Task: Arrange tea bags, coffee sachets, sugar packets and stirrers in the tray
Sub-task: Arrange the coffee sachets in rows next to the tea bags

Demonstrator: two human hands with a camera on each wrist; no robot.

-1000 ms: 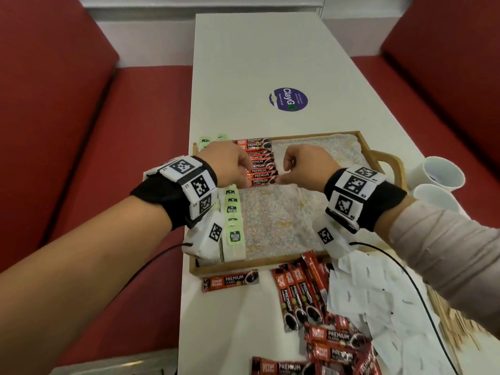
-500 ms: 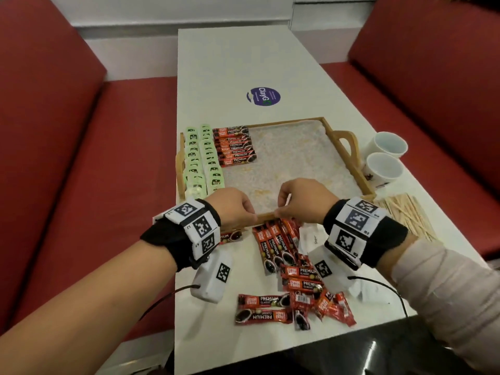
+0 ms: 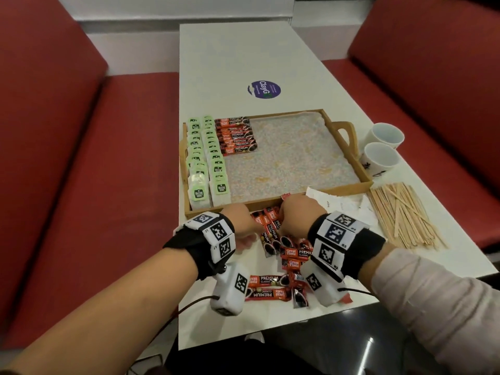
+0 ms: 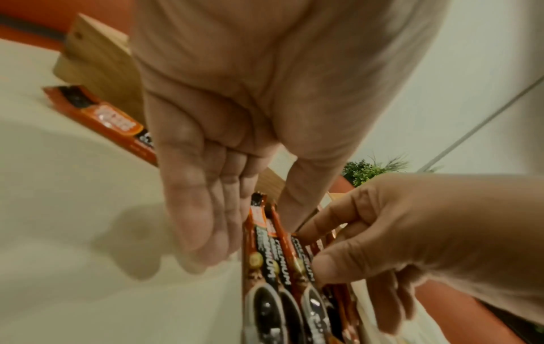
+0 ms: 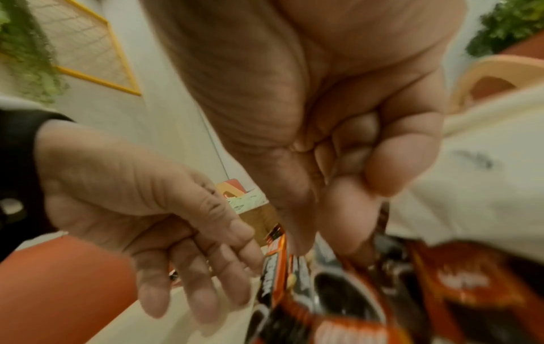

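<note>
The wooden tray (image 3: 349, 186) holds two rows of green tea bags (image 3: 208, 158) on its left and a row of red coffee sachets (image 3: 238, 136) beside them. Both hands are just in front of the tray, at a small bunch of loose coffee sachets (image 3: 270, 228) on the table. My left hand (image 3: 240, 223) keeps straight fingers (image 4: 200, 221) against the bunch's left side, with the thumb on top. My right hand (image 3: 292, 217) pinches the sachets (image 4: 273, 274) between thumb and curled fingers. White sugar packets (image 3: 343, 204) and wooden stirrers (image 3: 403, 215) lie to the right.
More coffee sachets (image 3: 295, 253) lie scattered near the table's front edge, under my wrists. Two white cups (image 3: 387, 135) stand right of the tray's handle. A round purple sticker (image 3: 263, 89) marks the far tabletop. Red benches flank the narrow table.
Both hands have drawn back from the sachet row inside the tray to the loose sachets in front of it. The head view has pulled back, so stirrers and cups show.
</note>
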